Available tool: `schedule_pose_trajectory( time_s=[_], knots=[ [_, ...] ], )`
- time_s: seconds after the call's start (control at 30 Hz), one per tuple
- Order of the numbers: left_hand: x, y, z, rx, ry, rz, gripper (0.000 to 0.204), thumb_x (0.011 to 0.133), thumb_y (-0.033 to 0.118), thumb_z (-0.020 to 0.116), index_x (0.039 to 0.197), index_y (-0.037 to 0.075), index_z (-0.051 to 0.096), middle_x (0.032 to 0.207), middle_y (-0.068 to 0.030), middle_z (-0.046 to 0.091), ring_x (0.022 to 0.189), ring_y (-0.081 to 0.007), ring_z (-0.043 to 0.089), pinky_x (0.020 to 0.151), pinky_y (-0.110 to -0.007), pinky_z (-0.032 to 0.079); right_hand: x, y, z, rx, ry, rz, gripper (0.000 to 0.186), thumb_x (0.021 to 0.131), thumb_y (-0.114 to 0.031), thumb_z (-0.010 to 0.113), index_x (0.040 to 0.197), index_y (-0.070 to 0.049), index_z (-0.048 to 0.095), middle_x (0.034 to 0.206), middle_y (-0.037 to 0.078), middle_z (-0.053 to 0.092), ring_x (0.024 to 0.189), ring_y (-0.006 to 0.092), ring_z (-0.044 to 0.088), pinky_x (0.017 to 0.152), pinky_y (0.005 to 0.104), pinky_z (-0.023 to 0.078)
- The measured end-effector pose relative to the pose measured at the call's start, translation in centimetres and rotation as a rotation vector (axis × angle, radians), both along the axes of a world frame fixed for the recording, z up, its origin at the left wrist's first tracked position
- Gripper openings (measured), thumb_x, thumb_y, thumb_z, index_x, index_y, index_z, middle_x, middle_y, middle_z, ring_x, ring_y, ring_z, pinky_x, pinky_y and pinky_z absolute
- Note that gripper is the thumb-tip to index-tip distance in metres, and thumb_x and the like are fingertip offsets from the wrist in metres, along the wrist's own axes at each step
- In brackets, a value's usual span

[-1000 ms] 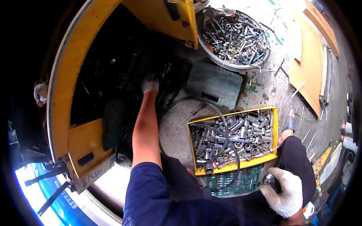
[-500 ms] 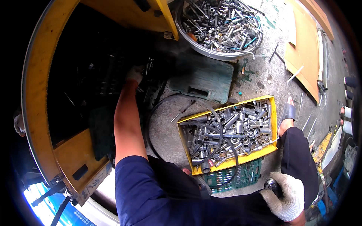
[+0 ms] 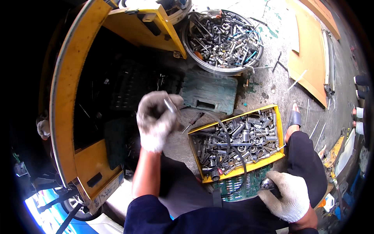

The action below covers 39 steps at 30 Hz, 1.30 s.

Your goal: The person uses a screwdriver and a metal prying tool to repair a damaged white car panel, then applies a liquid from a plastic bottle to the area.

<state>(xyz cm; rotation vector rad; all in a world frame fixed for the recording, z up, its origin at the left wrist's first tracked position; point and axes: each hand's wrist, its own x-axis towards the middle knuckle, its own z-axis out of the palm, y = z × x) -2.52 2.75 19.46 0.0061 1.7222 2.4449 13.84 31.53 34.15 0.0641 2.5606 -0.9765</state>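
My left hand [image 3: 157,119], in a soiled white knitted glove, is raised in front of the dark cabinet. Its fingers are closed round a short shiny metal rod [image 3: 170,105], whose exact kind I cannot make out. Low on the right, over my lap, my gloved right hand [image 3: 291,197] grips a ratchet wrench [image 3: 267,184] with its round metal head showing; the rest is hidden by the palm. Between the hands lies a yellow metal tray [image 3: 249,168] full of sockets and spanners, with a black cable across them. A green socket case [image 3: 237,189] lies partly under the tray's near side.
A yellow cabinet [image 3: 64,97] with an open door [image 3: 165,27] stands left, its inside dark. A round metal tub [image 3: 230,71] of bolts and tools is behind. Beside it lie a closed green case [image 3: 210,87], a screwdriver [image 3: 193,121] and cardboard [image 3: 307,62]. People's feet show far right.
My left hand has come out of the dark cabinet, up and toward me, with the metal rod in it. My right hand still holds the ratchet wrench, slightly further left. The view has shifted.
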Motion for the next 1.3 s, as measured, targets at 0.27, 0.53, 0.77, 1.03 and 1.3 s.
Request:
schedule_pose_trajectory(
  time_s=[0.27,0.53,0.77,1.03,1.3],
  knots=[
    [4.7,-0.5,2.8,0.198,0.098,-0.027,0.058,0.080,-0.010,0.072,0.128,0.007,0.044,0.096,-0.0238,0.064,0.049,-0.0151,0.056,0.038,-0.027,0.043,-0.9,-1.4,0.4,-0.049,-0.034,0.063,0.038,0.076,-0.019,0.081,0.107,-0.002,0.066,0.081,0.011,0.070,0.070,0.0310,0.070,0.061,0.0361,0.054],
    [6.1,-1.3,2.6,-0.050,0.142,-0.001,0.051,0.078,-0.006,0.077,0.120,0.004,0.051,0.097,-0.0211,0.069,0.071,-0.0191,0.068,0.052,-0.028,0.055,-0.3,-1.9,-0.6,-0.010,0.024,0.101,0.043,0.075,-0.016,0.083,0.108,0.003,0.065,0.079,0.013,0.068,0.067,0.0304,0.069,0.060,0.0365,0.053],
    [6.5,-1.3,3.2,-0.191,0.068,0.030,0.046,0.078,-0.008,0.071,0.119,0.002,0.053,0.100,-0.0180,0.069,0.074,-0.0158,0.066,0.057,-0.027,0.056,-0.4,-2.5,-0.7,-0.008,0.019,0.111,0.042,0.075,-0.016,0.083,0.107,0.003,0.065,0.076,0.014,0.067,0.064,0.0306,0.068,0.058,0.0370,0.052],
    [5.9,0.5,2.4,0.507,-0.476,-0.118,0.024,0.096,0.015,0.056,0.117,0.004,0.053,0.094,-0.0127,0.061,0.046,-0.0120,0.042,0.041,-0.026,0.034,0.0,-2.5,-0.7,-0.045,0.017,0.084,0.034,0.078,-0.012,0.080,0.105,0.001,0.064,0.078,0.014,0.067,0.066,0.0328,0.067,0.059,0.0376,0.052],
    [6.1,3.3,-1.8,1.498,-1.094,-0.066,0.028,0.107,0.028,0.044,0.090,0.006,0.048,0.072,0.0005,0.039,0.053,-0.0070,0.043,0.046,-0.023,0.039,-1.8,-1.7,-1.4,-0.163,0.060,0.268,0.027,0.079,-0.016,0.079,0.098,-0.004,0.064,0.078,0.011,0.067,0.070,0.0312,0.067,0.062,0.0391,0.053]
  ],
)
